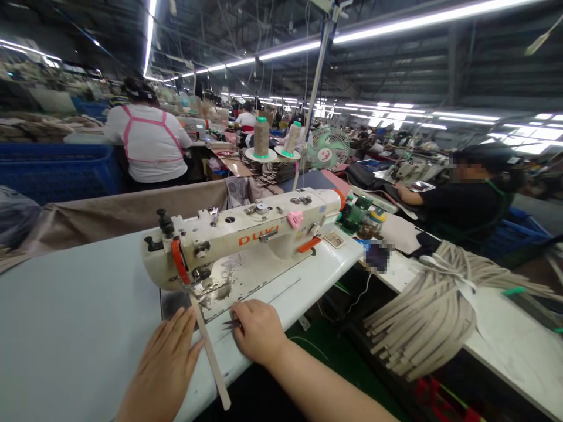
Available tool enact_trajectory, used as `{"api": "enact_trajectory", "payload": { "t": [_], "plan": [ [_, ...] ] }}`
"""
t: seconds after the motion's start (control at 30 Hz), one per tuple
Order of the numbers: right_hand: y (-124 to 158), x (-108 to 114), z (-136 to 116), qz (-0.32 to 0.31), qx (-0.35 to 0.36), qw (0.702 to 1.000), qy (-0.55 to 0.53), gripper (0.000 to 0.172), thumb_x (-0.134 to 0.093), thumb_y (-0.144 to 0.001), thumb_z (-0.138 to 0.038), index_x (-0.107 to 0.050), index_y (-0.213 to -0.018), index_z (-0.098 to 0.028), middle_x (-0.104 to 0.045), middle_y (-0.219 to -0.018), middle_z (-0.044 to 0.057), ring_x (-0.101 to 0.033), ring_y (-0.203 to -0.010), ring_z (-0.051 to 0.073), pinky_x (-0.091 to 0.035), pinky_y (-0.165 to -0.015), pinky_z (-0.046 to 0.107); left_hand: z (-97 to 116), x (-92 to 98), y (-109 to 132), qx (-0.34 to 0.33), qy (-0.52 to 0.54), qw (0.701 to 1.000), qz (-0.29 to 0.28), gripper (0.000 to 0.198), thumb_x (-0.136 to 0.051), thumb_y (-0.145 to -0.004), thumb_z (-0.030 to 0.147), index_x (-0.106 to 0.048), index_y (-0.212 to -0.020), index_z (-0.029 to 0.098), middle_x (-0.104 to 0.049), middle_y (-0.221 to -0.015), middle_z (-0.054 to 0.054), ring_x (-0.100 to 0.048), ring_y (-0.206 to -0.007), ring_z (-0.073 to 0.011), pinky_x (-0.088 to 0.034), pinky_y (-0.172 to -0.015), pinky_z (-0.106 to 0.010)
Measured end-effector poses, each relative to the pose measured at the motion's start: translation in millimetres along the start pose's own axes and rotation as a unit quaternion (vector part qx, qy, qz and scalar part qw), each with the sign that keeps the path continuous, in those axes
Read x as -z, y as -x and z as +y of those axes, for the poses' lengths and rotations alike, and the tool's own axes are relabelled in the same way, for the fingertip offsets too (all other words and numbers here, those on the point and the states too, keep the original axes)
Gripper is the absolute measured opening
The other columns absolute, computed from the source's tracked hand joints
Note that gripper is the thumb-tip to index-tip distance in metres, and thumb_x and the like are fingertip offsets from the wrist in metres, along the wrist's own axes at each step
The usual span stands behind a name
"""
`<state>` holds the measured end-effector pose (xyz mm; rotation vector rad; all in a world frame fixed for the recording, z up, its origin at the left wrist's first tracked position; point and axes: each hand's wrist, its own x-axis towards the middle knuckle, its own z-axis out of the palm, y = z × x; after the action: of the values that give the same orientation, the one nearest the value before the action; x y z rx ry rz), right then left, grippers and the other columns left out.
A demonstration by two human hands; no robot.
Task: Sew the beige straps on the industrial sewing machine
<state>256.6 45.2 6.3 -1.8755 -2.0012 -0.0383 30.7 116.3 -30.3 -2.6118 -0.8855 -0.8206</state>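
A white sewing machine (246, 234) with orange lettering stands on the pale blue table. A narrow beige strip (211, 357) runs from beneath its needle area toward me and hangs past the table's front edge. My left hand (169, 351) lies flat with fingers stretched out along the strip's left side, the fingertips close to the presser foot. To the right of the strip, my right hand (257, 331) is closed around small thread snips (231, 324), whose dark blades point left. The snips' handles are hidden inside the fingers.
A bundle of beige strips (422, 322) lies on the side table at right. Thread cones (261, 139) stand behind the machine near a green fan (329, 147). One person (147, 138) sits ahead at left; another (470, 193) works at right. A blue crate (57, 170) is at far left.
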Motion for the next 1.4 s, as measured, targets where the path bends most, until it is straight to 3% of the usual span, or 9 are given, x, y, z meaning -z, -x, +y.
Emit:
{"api": "enact_trajectory", "payload": {
  "t": [0.43,0.9,1.17,1.4],
  "plan": [
    [0,2,0,-0.002,-0.004,1.0,-0.017,0.025,-0.057,-0.082,-0.02,-0.063,-0.107,-0.022,-0.068,-0.09,0.005,-0.06,-0.084,0.022,-0.047,-0.075,0.033,2,2.4,-2,0.005,-0.004,1.0,-0.006,0.067,-0.037,-0.104,0.048,-0.032,-0.158,0.008,-0.06,-0.145,-0.021,-0.057,-0.134,-0.0359,-0.038,-0.116,-0.052],
    [-2,5,0,-0.002,-0.002,1.0,-0.02,0.025,-0.057,-0.08,-0.016,-0.062,-0.103,-0.022,-0.067,-0.089,0.004,-0.058,-0.083,0.021,-0.045,-0.075,0.032,5,4.3,-4,0.024,-0.007,0.999,-0.024,0.06,-0.041,-0.104,0.048,-0.047,-0.148,0.006,-0.06,-0.146,-0.02,-0.054,-0.138,-0.0346,-0.038,-0.118,-0.053],
    [-2,-1,4,0.063,0.034,0.996,-0.053,0.033,-0.052,-0.082,-0.009,-0.064,-0.11,-0.02,-0.071,-0.09,0.006,-0.062,-0.086,0.022,-0.047,-0.079,0.031,15,19.6,-16,0.094,-0.007,0.992,-0.088,0.054,-0.045,-0.104,0.04,-0.046,-0.15,0.011,-0.054,-0.154,-0.014,-0.047,-0.146,-0.0287,-0.037,-0.122,-0.049],
    [-5,-8,13,0.086,0.089,0.992,-0.033,0.031,-0.051,-0.089,-0.013,-0.063,-0.117,-0.018,-0.074,-0.096,0.008,-0.066,-0.088,0.022,-0.05,-0.081,0.032,4,22.8,-31,0.153,0.027,0.977,-0.144,0.055,-0.044,-0.105,0.045,-0.047,-0.15,0.014,-0.052,-0.156,-0.013,-0.043,-0.149,-0.0282,-0.034,-0.123,-0.051]
  ]
}}
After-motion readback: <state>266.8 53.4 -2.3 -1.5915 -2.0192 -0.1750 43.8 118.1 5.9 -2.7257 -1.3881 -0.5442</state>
